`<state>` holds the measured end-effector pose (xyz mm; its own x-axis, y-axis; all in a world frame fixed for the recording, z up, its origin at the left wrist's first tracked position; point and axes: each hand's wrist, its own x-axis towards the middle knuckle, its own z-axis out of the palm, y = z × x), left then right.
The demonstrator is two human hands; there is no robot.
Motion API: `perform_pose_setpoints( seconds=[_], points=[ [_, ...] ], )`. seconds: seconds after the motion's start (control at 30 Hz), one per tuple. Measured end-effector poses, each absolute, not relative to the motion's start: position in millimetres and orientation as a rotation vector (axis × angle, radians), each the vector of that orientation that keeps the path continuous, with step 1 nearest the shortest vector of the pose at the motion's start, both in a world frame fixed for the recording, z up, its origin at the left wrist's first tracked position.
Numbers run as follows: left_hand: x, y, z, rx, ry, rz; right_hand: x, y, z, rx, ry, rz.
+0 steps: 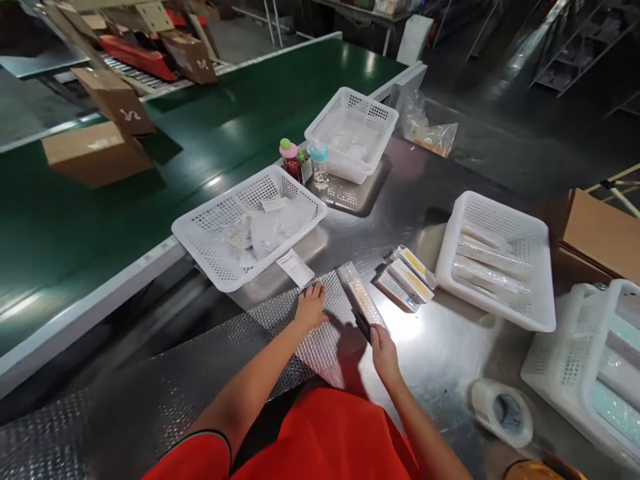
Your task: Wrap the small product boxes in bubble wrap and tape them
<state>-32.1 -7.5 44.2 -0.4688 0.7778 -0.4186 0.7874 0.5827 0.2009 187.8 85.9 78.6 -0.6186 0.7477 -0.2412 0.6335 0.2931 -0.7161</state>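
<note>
A long sheet of bubble wrap (280, 313) runs from the lower left across the steel table. My left hand (311, 308) lies on it with fingers apart, pressing it flat. At the sheet's right end is a slim bubble-wrapped box (361, 291). My right hand (384, 350) is closed around a dark utility knife (363, 327), held along the lower right side of that box; its blade is hard to make out. Just to the right lie several small white-and-yellow boxes (407, 277). Beyond my left hand is a white paper slip (295, 267).
White baskets hold plastic bags (177, 230), wrapped packs (547, 320) and other goods (615, 300). Two drink bottles (319, 167) stand by the far basket (393, 117). A tape roll (503, 412) lies lower right. Cartons (95, 157) sit on the green conveyor (225, 143).
</note>
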Motion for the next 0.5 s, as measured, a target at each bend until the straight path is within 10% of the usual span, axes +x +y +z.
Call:
perform_pose_setpoints(
  seconds=[0.5],
  points=[
    [-45,-7,39,1.207,2.309,0.048,49,82,60,-1.465,-3.132,0.655]
  ],
)
